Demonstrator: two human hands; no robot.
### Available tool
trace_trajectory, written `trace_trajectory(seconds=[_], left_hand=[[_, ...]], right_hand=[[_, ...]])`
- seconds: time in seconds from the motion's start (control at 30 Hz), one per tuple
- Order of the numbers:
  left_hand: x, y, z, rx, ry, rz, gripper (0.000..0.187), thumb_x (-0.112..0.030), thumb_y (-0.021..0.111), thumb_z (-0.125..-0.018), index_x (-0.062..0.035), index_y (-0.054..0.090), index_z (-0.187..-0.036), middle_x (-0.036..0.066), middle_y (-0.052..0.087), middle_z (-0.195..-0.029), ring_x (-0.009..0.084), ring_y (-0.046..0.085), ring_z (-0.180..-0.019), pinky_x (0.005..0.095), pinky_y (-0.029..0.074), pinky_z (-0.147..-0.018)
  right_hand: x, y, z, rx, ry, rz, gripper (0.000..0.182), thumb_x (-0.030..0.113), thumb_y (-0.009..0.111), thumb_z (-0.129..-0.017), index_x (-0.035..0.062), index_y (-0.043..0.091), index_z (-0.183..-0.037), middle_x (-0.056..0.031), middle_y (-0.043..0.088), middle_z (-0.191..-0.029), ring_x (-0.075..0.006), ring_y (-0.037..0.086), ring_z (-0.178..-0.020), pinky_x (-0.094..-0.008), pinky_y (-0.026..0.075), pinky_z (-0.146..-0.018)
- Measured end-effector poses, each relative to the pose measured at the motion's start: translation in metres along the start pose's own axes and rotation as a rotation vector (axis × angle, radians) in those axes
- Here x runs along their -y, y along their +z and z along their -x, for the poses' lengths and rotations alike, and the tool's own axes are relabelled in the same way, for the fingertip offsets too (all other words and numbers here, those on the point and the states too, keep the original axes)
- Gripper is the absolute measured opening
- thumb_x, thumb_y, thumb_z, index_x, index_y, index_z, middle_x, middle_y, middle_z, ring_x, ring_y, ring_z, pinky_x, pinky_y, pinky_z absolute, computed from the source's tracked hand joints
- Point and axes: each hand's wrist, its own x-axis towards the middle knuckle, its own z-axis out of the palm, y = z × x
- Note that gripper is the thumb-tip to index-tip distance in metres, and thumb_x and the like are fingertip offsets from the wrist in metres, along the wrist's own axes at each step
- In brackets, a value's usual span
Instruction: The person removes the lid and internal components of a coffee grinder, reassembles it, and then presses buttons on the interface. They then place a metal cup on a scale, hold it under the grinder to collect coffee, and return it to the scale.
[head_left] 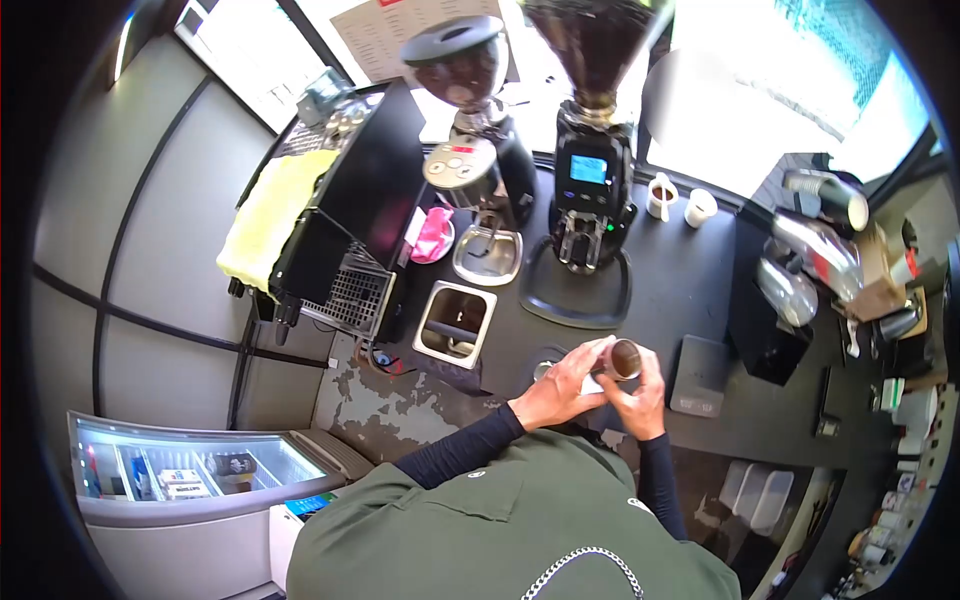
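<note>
Both hands meet at the counter's front edge around a small round metal cup (624, 360) with brown contents, seen from above. My left hand (562, 385) reaches it from the left, its fingers closed against the cup's side. On the right, my right hand (640, 395) wraps round the cup. Something white shows between the palms, too small to name. Just left of the hands a round metal piece (545, 368) lies on the dark counter (680, 290). To their right lies a flat grey scale (699, 376).
Two coffee grinders (480, 165) (590, 180) stand behind the hands. A square metal bin (455, 325) is set in the counter at left, beside an espresso machine (350, 190). Two white cups (661, 197) (700, 208) stand at the back; a black box (765, 310) is at right.
</note>
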Motion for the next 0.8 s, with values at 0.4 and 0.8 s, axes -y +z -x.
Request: trace_trajectory(seconds=[0.4,0.8], left_hand=[[0.189,-0.186,-0.029,-0.682,-0.254,-0.074,0.067,-0.024,0.09,-0.084,-0.0002,0.059,-0.139,0.02,0.07,-0.126,0.0335,0.07,-0.116,0.042,0.053,-0.1],[0.237,-0.199,-0.09,-0.611,-0.33,-0.098,0.064,-0.04,0.091,-0.082,0.0019,0.058,-0.117,0.023,0.07,-0.104,0.044,0.068,-0.098,0.0524,0.053,-0.085]], right_hand=[[0.094,0.155,-0.217,0.135,-0.536,0.5,0.07,0.026,0.079,-0.093,0.0024,0.049,-0.152,-0.022,0.05,-0.154,-0.0416,0.052,-0.137,-0.0465,0.044,-0.115],[0.09,0.196,-0.263,0.127,-0.562,0.598,0.056,0.023,0.077,-0.093,0.0094,0.058,-0.144,-0.0123,0.057,-0.155,-0.0379,0.059,-0.132,-0.0466,0.051,-0.107]])
